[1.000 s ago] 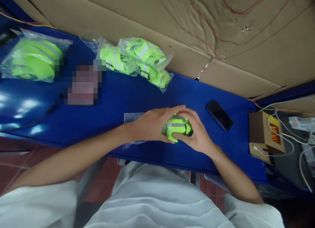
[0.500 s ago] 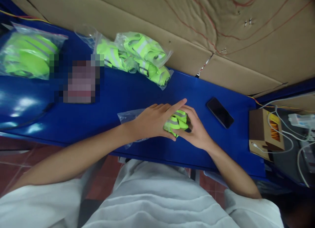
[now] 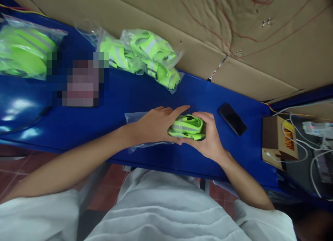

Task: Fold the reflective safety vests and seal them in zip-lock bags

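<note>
A rolled neon-yellow reflective strap (image 3: 191, 126) with grey bands lies between my hands over the front middle of the table. My right hand (image 3: 212, 140) grips its right end, thumb below and fingers above. From the left, my left hand (image 3: 156, 124) curves over the roll's other end, index finger stretched out and thumb underneath. A clear plastic bag (image 3: 132, 118) spreads flat beneath my left hand. Its film seems to cover the left part of the roll, though my palm hides how far.
Bagged neon-yellow reflective straps (image 3: 153, 55) are piled against the cardboard wall (image 3: 197, 57). Another full bag (image 3: 26, 50) lies far left, beside a blurred-out item (image 3: 80, 84). A phone (image 3: 232, 119) rests on the blue table (image 3: 161, 157); a cardboard box (image 3: 273, 136) and white cables (image 3: 304, 147) stand right.
My hands have spread slightly apart, the right one moving right and the left one left. More of the strap roll now shows between them, with clear film over its left part.
</note>
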Tool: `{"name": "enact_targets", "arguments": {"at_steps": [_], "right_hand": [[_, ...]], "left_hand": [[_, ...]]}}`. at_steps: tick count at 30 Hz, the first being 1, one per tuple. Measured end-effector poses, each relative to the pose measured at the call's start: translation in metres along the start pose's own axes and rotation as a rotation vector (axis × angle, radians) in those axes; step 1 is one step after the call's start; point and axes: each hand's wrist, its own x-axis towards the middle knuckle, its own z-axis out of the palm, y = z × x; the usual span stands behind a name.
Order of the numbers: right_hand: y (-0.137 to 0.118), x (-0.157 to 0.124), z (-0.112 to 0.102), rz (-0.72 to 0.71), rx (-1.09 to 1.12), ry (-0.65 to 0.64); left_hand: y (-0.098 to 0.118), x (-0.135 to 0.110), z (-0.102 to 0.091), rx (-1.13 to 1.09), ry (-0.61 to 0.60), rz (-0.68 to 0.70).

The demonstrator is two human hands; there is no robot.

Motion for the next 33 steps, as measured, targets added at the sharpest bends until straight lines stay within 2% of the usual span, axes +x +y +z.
{"name": "enact_targets", "arguments": {"at_steps": [3,7,9,11,15,17,19,22,25,29,33], "right_hand": [[-0.003,-0.002,0.002,0.017,0.005,0.043],[-0.01,-0.003,0.008,0.086,0.063,0.131],[-0.011,-0.001,0.009,0.128,0.077,0.102],[-0.009,0.0,0.006,0.196,0.116,0.013],[-0.002,0.004,-0.01,0.438,0.3,-0.154],[0.0,0.005,-0.018,0.549,0.44,-0.156],[0.0,0.005,-0.022,0.601,0.575,-0.101],[-0.004,0.004,-0.018,0.585,0.665,-0.011],[-0.011,0.002,-0.007,0.552,0.587,0.039],[-0.019,-0.001,0.004,0.536,0.462,0.092],[-0.022,0.0,0.005,0.563,0.421,0.061]], "left_hand": [[0.006,0.0,0.004,-0.024,-0.055,0.003],[0.013,0.0,0.009,-0.073,-0.045,0.042],[0.013,-0.001,0.009,-0.116,-0.056,0.031],[0.011,-0.001,0.008,-0.177,-0.085,-0.006],[0.009,0.0,0.006,-0.285,-0.089,-0.086],[0.01,0.001,0.004,-0.328,-0.087,-0.116],[0.013,0.001,0.0,-0.368,-0.112,-0.131],[0.018,0.002,-0.008,-0.43,-0.182,-0.132],[0.02,0.003,-0.012,-0.466,-0.216,-0.124],[0.02,0.003,-0.006,-0.454,-0.232,-0.081],[0.024,0.001,0.002,-0.356,-0.188,-0.076]]}}
